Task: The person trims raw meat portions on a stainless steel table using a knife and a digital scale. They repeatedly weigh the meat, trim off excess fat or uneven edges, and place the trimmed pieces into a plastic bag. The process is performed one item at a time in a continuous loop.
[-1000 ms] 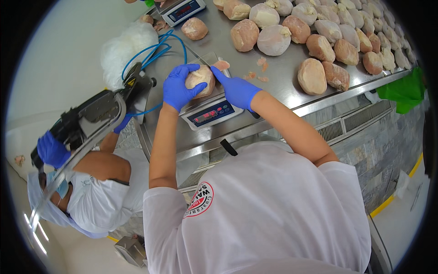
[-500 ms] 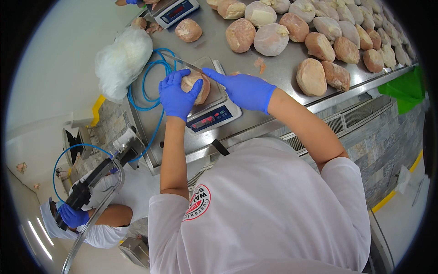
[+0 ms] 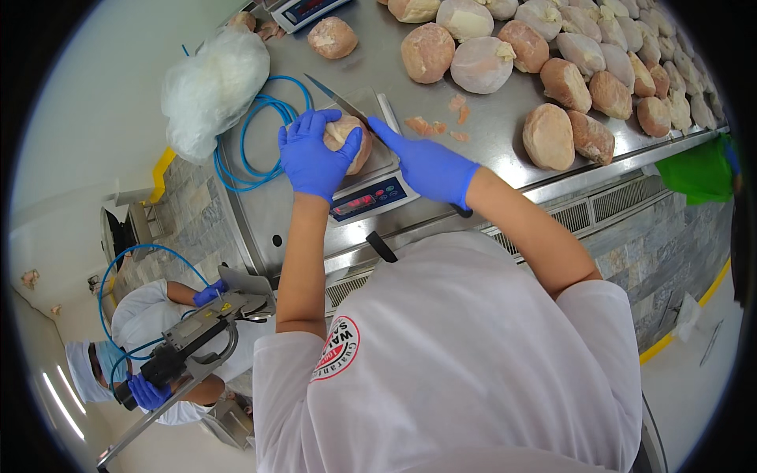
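The left hand (image 3: 313,160), in a blue glove, is closed over a round pale piece of meat (image 3: 348,140) and holds it on the plate of a small digital scale (image 3: 368,186), which stands on the steel table (image 3: 505,126) near its front edge. The right hand (image 3: 423,165), also in a blue glove, is closed around the handle of a knife (image 3: 337,97); its index finger is stretched along the back of the blade, and the blade goes up and to the left behind the meat, touching its top. Just beside the scale, on the right, some small pink scraps (image 3: 438,122) lie on the table. Further right and behind there are many similar round pieces (image 3: 550,135) in rows. On the left of the scale a blue hose (image 3: 252,142) lies in loops, and near it is a bundle of clear plastic (image 3: 209,87). A second scale (image 3: 303,11) stands at the far edge. Below the table, at the lower left, another person with blue gloves holds a grey tool (image 3: 193,339) with both hands.
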Available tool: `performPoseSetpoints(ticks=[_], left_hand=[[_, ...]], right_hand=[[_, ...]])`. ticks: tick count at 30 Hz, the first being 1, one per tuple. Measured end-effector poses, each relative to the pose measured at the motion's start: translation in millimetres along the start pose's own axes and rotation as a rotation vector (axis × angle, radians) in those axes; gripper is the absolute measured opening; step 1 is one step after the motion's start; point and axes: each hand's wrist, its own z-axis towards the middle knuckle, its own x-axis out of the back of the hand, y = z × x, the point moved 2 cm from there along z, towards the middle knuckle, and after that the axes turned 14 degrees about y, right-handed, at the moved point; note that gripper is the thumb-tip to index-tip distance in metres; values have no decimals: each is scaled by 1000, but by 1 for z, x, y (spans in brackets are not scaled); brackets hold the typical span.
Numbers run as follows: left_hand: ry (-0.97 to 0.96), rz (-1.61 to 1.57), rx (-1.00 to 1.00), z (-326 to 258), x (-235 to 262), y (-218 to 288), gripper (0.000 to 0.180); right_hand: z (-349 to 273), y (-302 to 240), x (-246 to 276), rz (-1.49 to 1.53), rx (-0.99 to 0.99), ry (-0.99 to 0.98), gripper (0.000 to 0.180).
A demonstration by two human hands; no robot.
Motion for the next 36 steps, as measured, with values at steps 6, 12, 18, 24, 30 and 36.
performPoseSetpoints(ticks=[6, 12, 18, 24, 30, 36], left_hand=[[7, -30, 68, -2, -1, -4, 44], [27, -122, 361, 7, -3, -20, 38], [212, -89, 114, 27, 46, -51, 35], [133, -95, 6, 34, 52, -41, 43], [77, -75, 8, 38, 51, -38, 48], [-34, -75, 5, 32, 42, -38, 51]], right_hand=[[-24, 15, -13, -5, -40, -4, 81], [-1, 18, -13, -30, 64, 205, 77], [-24, 5, 9, -63, 121, 293, 74], [-24, 0, 14, -93, 127, 319, 71], [-24, -18, 25, -111, 53, 228, 69], [-24, -16, 20, -70, 146, 276, 70]])
